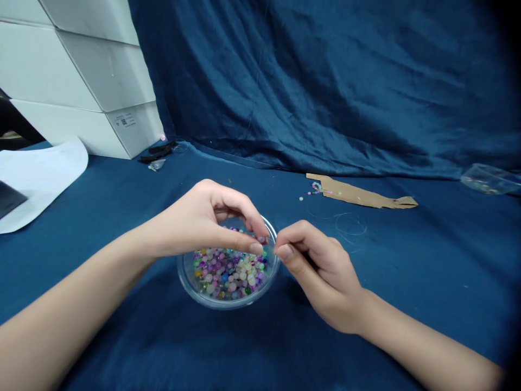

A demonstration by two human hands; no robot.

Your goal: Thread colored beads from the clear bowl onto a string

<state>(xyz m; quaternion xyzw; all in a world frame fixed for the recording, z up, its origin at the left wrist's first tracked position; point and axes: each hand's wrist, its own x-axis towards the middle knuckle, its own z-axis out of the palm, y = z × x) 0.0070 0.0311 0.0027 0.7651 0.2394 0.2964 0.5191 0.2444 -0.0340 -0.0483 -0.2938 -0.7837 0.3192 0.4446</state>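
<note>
My left hand point(220, 220) is over a round clear plastic bowl point(228, 304), its thumb and forefinger pinching a small pale bead point(261, 239). Many loose beads point(232, 271) in purple, pink, white, yellow and green fill the bowl's bottom. Just right of the bowl's rim, my right hand point(317, 266) is closed in a pinch, thumb against forefinger, close to the left fingertips. Whatever lies in that pinch is too small to make out. Part of the bowl's far side is hidden behind my left hand.
A torn cardboard strip point(362, 193) lies behind, with a cluster of small beads point(315, 188) at its left end. Loose clear thread point(350, 224) curls nearby. White boxes point(65, 70) are stacked back left, above white paper point(49, 174). A clear container point(490, 179) sits far right.
</note>
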